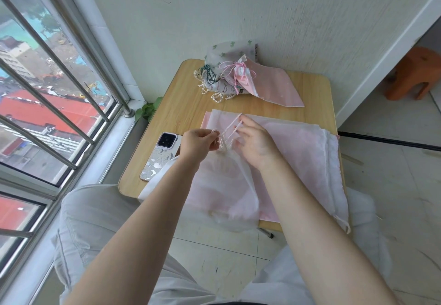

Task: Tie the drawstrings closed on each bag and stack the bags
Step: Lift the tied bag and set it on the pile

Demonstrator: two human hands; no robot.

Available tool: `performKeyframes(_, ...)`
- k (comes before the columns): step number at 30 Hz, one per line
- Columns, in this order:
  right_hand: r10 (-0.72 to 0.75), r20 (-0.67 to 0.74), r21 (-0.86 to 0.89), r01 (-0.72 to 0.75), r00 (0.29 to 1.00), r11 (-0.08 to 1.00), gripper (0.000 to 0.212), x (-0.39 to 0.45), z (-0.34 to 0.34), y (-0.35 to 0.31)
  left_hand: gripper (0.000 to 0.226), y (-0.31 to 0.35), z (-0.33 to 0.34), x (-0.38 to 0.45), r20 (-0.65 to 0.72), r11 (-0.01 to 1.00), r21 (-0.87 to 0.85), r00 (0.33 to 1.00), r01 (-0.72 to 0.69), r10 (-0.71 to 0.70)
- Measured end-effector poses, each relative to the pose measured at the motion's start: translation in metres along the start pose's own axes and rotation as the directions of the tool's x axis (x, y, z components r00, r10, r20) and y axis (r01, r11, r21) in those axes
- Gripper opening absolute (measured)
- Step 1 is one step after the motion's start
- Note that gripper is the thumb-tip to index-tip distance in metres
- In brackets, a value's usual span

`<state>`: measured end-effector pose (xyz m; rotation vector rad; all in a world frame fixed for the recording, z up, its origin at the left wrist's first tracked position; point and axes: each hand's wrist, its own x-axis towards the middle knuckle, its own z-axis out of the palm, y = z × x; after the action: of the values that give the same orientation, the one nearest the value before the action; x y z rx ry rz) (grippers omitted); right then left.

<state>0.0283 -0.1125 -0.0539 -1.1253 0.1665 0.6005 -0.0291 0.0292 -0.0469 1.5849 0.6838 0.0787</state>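
A sheer white drawstring bag (229, 185) hangs gathered at its neck over the small wooden table (183, 104). My left hand (199, 143) pinches one end of its white drawstring (230, 129) at the left. My right hand (255, 142) holds the cord's other strands, with a loop stretched over its fingertips. Under the bag lies a flat pile of pink and white bags (310, 161). At the table's far edge sits a heap of tied bags (229, 75) with pink, green and white cords.
A phone (158, 155) in a patterned case lies on the table's left side. A barred window (47, 90) runs along the left. A wooden stool (415, 75) stands at the right. My knees are below the table's near edge.
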Motion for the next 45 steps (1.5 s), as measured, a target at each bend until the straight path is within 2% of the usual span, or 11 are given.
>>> performKeyframes(3, 0.005, -0.025, 0.287, 0.003, 1.000, 0.958, 0.015, -0.001, 0.001, -0.011, 0.017, 0.003, 0.001, -0.001, -0.023, 1.000, -0.010, 1.000, 0.019, -0.020)
performKeyframes(7, -0.043, -0.030, 0.485, 0.052, 0.999, 0.873, 0.014, -0.006, 0.007, -0.023, 0.022, 0.004, 0.001, -0.001, -0.044, 0.999, -0.009, 0.998, 0.042, -0.042)
performKeyframes(10, -0.048, -0.003, 0.316, 0.047, 0.999, 0.948, 0.021, -0.007, 0.008, -0.028, 0.020, 0.003, 0.000, 0.001, -0.053, 0.998, 0.000, 0.996, 0.067, -0.067)
performKeyframes(12, -0.133, -0.026, -0.098, 0.130, 0.991, 0.987, 0.017, -0.005, 0.007, -0.028, 0.019, 0.003, 0.001, 0.003, -0.056, 0.996, 0.004, 0.995, 0.086, -0.086)
performKeyframes(15, -0.324, 0.091, -0.830, 0.251, 0.942, 0.498, 0.012, -0.002, 0.003, -0.024, 0.019, 0.003, 0.000, 0.006, -0.090, 0.993, 0.016, 0.989, 0.116, -0.114)
performKeyframes(17, -0.291, 0.188, -0.957, 0.242, 0.938, 0.162, 0.012, -0.002, 0.003, -0.022, 0.015, 0.002, 0.000, 0.008, -0.108, 0.990, 0.012, 0.984, 0.142, -0.140)
performKeyframes(20, -0.160, 0.192, -0.981, 0.189, 0.968, -0.036, 0.013, -0.003, 0.000, -0.018, 0.016, 0.001, -0.002, 0.008, -0.125, 0.986, -0.013, 0.978, 0.164, -0.164)
performKeyframes(31, -0.135, 0.135, -0.981, 0.152, 0.982, 0.123, 0.029, -0.006, -0.010, -0.026, 0.018, 0.004, -0.008, 0.005, -0.155, 0.972, -0.087, 0.961, 0.218, -0.229)
performKeyframes(36, -0.039, 0.106, -0.961, 0.112, 0.994, 0.254, 0.058, -0.010, -0.007, -0.029, 0.019, 0.017, -0.014, 0.013, -0.140, 0.978, 0.179, 0.987, 0.109, -0.085)
performKeyframes(41, -0.037, 0.085, -0.988, 0.089, 0.996, 0.127, 0.029, -0.007, -0.005, -0.026, 0.019, 0.028, -0.024, 0.013, -0.247, 0.730, 0.682, 0.953, 0.042, 0.176)
performKeyframes(45, -0.057, 0.103, -0.987, 0.109, 0.993, 0.122, 0.028, -0.004, -0.002, -0.022, 0.057, 0.022, -0.018, 0.012, 0.267, 0.509, 0.741, 0.888, -0.438, 0.375)
